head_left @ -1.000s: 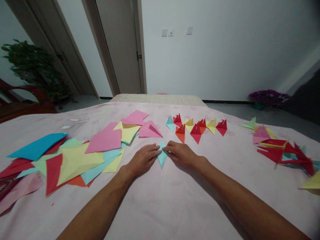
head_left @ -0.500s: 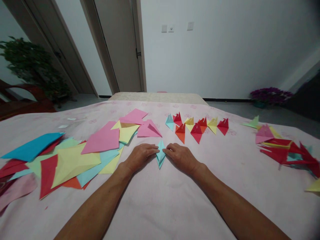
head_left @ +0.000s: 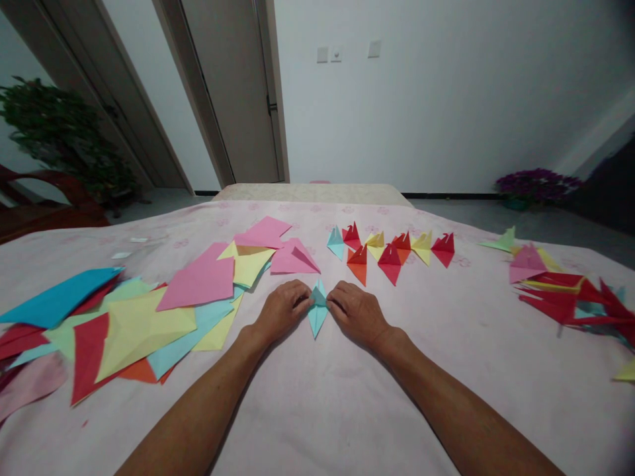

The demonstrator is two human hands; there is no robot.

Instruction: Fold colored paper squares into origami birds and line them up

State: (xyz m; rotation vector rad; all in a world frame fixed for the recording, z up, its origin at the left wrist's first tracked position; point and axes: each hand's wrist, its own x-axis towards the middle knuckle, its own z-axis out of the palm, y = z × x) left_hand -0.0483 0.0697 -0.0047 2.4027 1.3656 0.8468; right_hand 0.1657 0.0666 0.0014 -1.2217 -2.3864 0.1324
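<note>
Between my hands, on the pink cloth, lies a light blue folded paper, a narrow kite shape pointing toward me with a flap standing at its upper part. My left hand pinches its left edge near the middle. From the other side my right hand pinches the right edge. The fingertips partly hide the paper's sides. Just beyond stand several small folded paper cranes in rows, among them a red crane, an orange crane and a light blue crane.
Loose paper sheets lie at the left, including a yellow sheet and a pink sheet. A heap of folded red paper pieces sits at the right. The pink tablecloth covers the table; a wooden chair stands far left.
The upper flap of the light blue paper has been folded or raised, so a darker crosswise fold shows at its middle. Both hands stay at its sides.
</note>
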